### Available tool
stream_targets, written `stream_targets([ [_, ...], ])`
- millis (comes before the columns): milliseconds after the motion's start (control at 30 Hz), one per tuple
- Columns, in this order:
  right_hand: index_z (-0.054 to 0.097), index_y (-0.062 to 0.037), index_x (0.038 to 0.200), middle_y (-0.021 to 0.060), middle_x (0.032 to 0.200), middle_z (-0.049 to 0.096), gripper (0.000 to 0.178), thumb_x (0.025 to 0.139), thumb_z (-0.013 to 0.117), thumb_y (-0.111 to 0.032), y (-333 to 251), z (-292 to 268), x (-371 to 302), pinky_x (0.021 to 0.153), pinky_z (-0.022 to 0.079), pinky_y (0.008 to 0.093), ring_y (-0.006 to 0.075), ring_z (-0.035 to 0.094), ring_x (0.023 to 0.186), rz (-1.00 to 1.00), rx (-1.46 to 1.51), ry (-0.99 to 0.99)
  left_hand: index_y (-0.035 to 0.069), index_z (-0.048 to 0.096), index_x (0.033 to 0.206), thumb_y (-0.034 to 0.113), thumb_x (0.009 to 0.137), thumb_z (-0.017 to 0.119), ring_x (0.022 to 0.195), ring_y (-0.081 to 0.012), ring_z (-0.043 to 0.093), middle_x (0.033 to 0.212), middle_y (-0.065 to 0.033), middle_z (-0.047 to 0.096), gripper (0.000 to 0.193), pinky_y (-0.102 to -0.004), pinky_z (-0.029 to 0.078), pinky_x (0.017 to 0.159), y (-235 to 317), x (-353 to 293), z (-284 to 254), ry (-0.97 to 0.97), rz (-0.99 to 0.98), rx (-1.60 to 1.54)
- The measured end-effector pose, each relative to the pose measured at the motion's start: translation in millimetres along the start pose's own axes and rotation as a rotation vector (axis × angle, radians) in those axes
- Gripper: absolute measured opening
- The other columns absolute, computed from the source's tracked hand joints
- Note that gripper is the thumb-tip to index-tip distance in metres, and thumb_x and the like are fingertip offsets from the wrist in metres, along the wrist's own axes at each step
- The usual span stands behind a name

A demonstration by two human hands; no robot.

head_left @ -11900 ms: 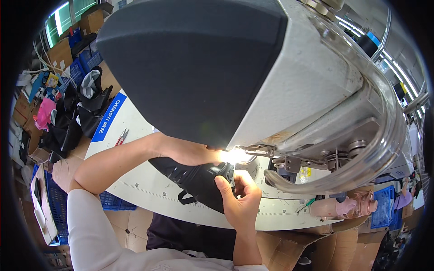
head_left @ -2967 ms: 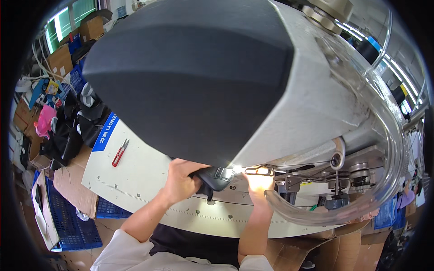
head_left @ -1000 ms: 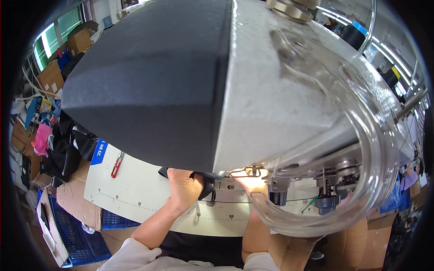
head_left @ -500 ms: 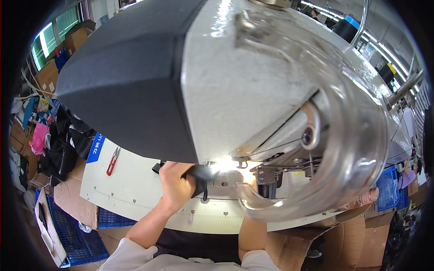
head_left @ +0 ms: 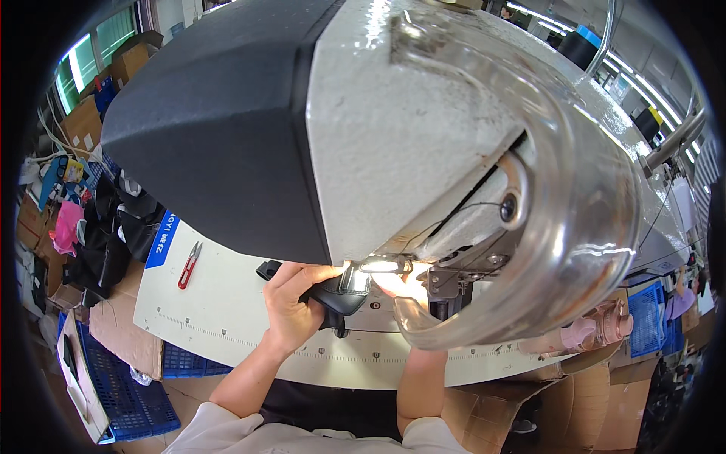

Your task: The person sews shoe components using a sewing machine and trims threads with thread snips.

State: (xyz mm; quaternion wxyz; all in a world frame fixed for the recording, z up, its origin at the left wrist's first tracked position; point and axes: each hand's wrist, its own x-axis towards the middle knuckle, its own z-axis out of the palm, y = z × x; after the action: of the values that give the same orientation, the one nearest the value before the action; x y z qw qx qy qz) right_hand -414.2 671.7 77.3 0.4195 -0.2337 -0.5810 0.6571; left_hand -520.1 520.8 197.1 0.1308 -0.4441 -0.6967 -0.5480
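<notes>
My left hand (head_left: 293, 303) is closed on a black strap-like piece (head_left: 342, 296), with pale stitching lines on its smooth, shiny part. The piece is tilted up off the bed of a sewing machine (head_left: 423, 136), and its far end lies in the bright light below the machine head. More black material hangs beneath my left hand. My right hand (head_left: 404, 287) is close to that far end, at the needle area. Glare and the clear curved guard (head_left: 522, 303) hide most of its fingers, so its grip cannot be made out.
Red-handled thread snips (head_left: 189, 266) lie on the white table (head_left: 249, 321) at left. A pink bottle (head_left: 582, 333) is at the right edge. Blue crates (head_left: 125, 393), cardboard (head_left: 125, 325) and black fabric (head_left: 106, 250) stand around. The machine head hangs close above my hands.
The black piece has turned and lifted, so its shiny stitched face now shows. My left hand's fingers have moved right, toward the light, and my right hand shows more plainly.
</notes>
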Motion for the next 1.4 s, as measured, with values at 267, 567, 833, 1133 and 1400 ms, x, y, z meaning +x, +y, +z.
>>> stream_targets([
  [267, 0.060, -0.0027, 0.091, 0.0007, 0.080, 0.056, 0.024, 0.091, 0.063, -0.027, 7, -3, 6, 0.066, 0.045, 0.0310, 0.0126, 0.053, 0.075, 0.034, 0.063, 0.014, 0.002, 0.073, 0.093, -0.022, 0.058, 0.057, 0.077, -0.0209, 0.063, 0.087, -0.0093, 0.066, 0.045, -0.0279, 0.051, 0.069, 1, 2, 2, 0.016, 0.002, -0.012],
  [567, 0.059, -0.0027, 0.095, 0.0011, 0.083, 0.056, 0.024, 0.092, 0.062, -0.026, 21, -10, 3, 0.068, 0.045, 0.0311, 0.0131, 0.054, 0.078, 0.067, 0.132, 0.024, 0.001, 0.074, 0.092, -0.021, 0.058, 0.057, 0.078, -0.0220, 0.064, 0.088, -0.0103, 0.066, 0.044, -0.0277, 0.050, 0.069, -4, 1, 6, 0.025, -0.003, -0.004],
  [833, 0.059, -0.0027, 0.097, 0.0014, 0.086, 0.057, 0.024, 0.093, 0.061, -0.026, 27, -12, 18, 0.070, 0.046, 0.0311, 0.0135, 0.054, 0.080, 0.079, 0.180, 0.033, 0.001, 0.074, 0.091, -0.020, 0.056, 0.056, 0.076, -0.0227, 0.063, 0.087, -0.0102, 0.067, 0.045, -0.0285, 0.050, 0.068, -10, 3, 6, 0.014, 0.013, -0.046],
  [1133, 0.058, -0.0027, 0.101, 0.0017, 0.089, 0.057, 0.024, 0.093, 0.060, -0.025, 33, -16, 26, 0.072, 0.046, 0.0312, 0.0140, 0.055, 0.083, 0.112, 0.230, 0.036, 0.001, 0.073, 0.086, -0.016, 0.056, 0.055, 0.073, -0.0244, 0.065, 0.082, -0.0107, 0.069, 0.039, -0.0288, 0.051, 0.067, -37, -3, 12, 0.064, 0.030, -0.073],
  [1400, 0.057, -0.0027, 0.103, 0.0021, 0.091, 0.058, 0.024, 0.094, 0.059, -0.025, 43, -19, 28, 0.074, 0.047, 0.0312, 0.0144, 0.056, 0.085, 0.137, 0.287, 0.033, -0.001, 0.070, 0.084, -0.015, 0.058, 0.055, 0.073, -0.0268, 0.067, 0.081, -0.0117, 0.070, 0.033, -0.0295, 0.051, 0.068, -31, 3, 11, 0.044, 0.022, -0.073],
])
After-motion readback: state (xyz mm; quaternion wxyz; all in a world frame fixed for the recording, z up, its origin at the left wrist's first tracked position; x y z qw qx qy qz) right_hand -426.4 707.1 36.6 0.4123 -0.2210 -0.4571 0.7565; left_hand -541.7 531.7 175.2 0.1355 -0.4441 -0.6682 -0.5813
